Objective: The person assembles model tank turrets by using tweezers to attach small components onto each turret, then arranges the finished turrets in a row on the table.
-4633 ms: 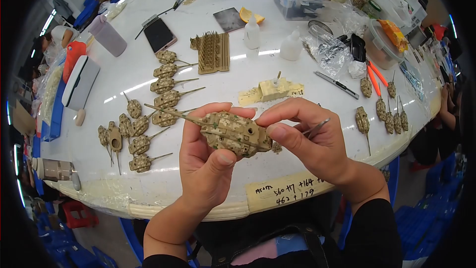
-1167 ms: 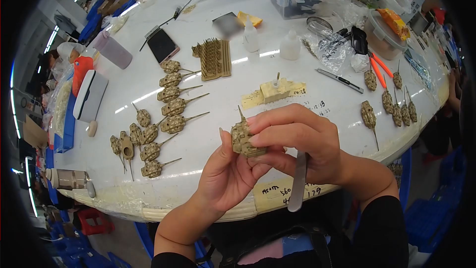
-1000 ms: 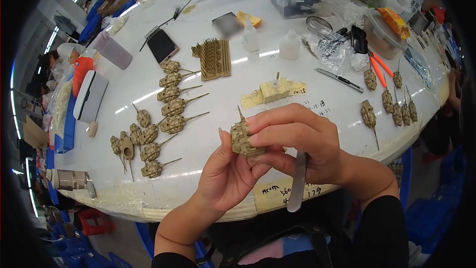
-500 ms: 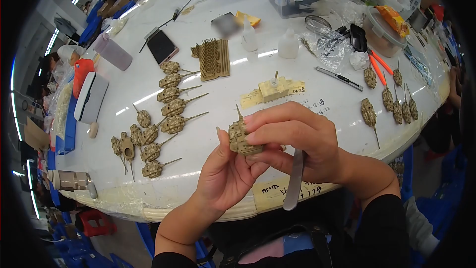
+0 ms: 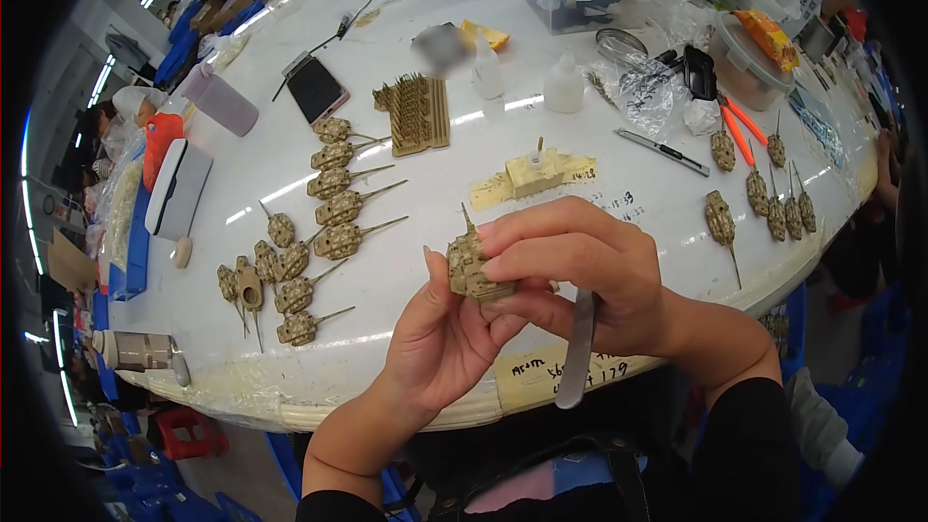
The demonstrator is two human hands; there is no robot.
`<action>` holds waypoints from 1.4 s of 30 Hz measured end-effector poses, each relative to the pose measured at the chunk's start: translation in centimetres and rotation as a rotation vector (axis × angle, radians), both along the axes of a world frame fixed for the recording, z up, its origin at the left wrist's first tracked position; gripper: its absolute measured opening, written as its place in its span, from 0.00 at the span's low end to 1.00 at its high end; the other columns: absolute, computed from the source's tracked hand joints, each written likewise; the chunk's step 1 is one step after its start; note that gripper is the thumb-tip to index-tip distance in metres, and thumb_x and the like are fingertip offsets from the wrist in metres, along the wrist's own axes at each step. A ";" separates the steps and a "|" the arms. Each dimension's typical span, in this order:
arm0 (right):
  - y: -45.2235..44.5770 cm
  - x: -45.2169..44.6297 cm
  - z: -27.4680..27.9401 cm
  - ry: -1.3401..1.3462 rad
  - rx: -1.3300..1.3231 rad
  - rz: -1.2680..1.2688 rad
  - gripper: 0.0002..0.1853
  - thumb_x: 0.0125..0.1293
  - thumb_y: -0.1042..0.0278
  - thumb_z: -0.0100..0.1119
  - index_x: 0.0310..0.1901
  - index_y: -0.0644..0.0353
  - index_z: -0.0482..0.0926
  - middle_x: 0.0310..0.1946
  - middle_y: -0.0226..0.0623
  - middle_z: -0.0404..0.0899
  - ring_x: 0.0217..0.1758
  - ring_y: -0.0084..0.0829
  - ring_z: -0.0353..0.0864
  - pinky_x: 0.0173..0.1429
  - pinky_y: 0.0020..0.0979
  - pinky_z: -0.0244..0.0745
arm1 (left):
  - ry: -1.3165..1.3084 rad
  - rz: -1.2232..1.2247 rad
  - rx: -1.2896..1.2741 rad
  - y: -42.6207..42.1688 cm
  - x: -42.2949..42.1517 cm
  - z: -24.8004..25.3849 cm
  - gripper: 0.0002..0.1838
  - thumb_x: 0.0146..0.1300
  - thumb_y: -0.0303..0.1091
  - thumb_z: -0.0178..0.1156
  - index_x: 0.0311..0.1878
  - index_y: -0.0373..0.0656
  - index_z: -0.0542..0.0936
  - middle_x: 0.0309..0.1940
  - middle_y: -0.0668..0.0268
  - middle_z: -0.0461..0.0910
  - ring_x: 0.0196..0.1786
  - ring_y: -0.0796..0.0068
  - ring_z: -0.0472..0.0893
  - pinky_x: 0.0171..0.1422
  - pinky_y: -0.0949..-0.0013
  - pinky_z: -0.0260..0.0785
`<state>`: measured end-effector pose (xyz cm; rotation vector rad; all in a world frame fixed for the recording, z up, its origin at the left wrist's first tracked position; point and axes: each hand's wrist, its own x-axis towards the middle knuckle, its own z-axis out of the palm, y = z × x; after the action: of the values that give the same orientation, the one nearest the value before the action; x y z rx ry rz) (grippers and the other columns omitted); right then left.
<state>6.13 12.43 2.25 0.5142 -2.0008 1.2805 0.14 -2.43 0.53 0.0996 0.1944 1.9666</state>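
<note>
A camouflage-patterned model tank turret (image 5: 466, 273) with a thin barrel pointing away is held over the near part of the table. My left hand (image 5: 433, 348) is closed around its left side and underside, thumb against the edge. The thumb and fingers of my right hand (image 5: 594, 275) press on the turret's right side. Tucked in the right palm are what look like silver tweezers (image 5: 577, 358), their rounded end pointing down and their tips hidden. Beyond the hands stands a yellow taped block (image 5: 534, 176) with a small upright peg.
Several finished turrets (image 5: 335, 243) lie at the left, others (image 5: 720, 219) at the right. A tan rack of small parts (image 5: 420, 116), a phone (image 5: 317, 92), white dropper bottles (image 5: 563, 87), a craft knife (image 5: 662, 152) and orange-handled pliers (image 5: 742, 121) lie farther back.
Almost nothing differs. Both hands keep their hold on the turret, and the tweezers in my right hand have shifted very slightly.
</note>
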 end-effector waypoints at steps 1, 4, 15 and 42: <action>0.0 0.0 0.0 -0.001 -0.002 0.000 0.13 0.47 0.76 0.64 0.37 0.61 0.76 0.41 0.40 0.75 0.35 0.26 0.75 0.36 0.20 0.72 | -0.002 0.001 -0.005 0.0 0.0 0.1 0.28 0.66 0.49 0.38 0.57 0.32 0.57 0.49 0.49 0.70 0.54 0.56 0.72 0.60 0.65 0.66; 0.0 0.0 0.1 -0.003 -0.007 -0.001 0.13 0.47 0.76 0.64 0.37 0.61 0.76 0.41 0.40 0.75 0.35 0.26 0.75 0.36 0.21 0.73 | -0.006 0.003 -0.014 0.0 0.0 0.2 0.28 0.66 0.49 0.38 0.57 0.32 0.57 0.49 0.49 0.70 0.53 0.56 0.72 0.60 0.65 0.67; -0.1 0.2 0.3 -0.036 0.001 -0.008 0.13 0.47 0.76 0.64 0.36 0.62 0.77 0.40 0.40 0.75 0.37 0.28 0.76 0.40 0.22 0.74 | 0.011 0.003 -0.021 -0.1 0.0 0.1 0.27 0.66 0.48 0.39 0.57 0.33 0.58 0.48 0.49 0.70 0.52 0.56 0.73 0.58 0.66 0.68; 0.0 0.2 0.3 -0.041 0.010 -0.010 0.14 0.46 0.76 0.64 0.37 0.61 0.76 0.40 0.40 0.75 0.39 0.30 0.77 0.43 0.25 0.75 | -0.053 -0.006 0.035 0.1 0.1 0.3 0.28 0.66 0.49 0.37 0.57 0.33 0.58 0.49 0.49 0.70 0.54 0.56 0.71 0.61 0.64 0.65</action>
<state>6.34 12.40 2.55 0.4856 -2.0422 1.2847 0.22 -2.32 0.82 0.0709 0.1257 1.9646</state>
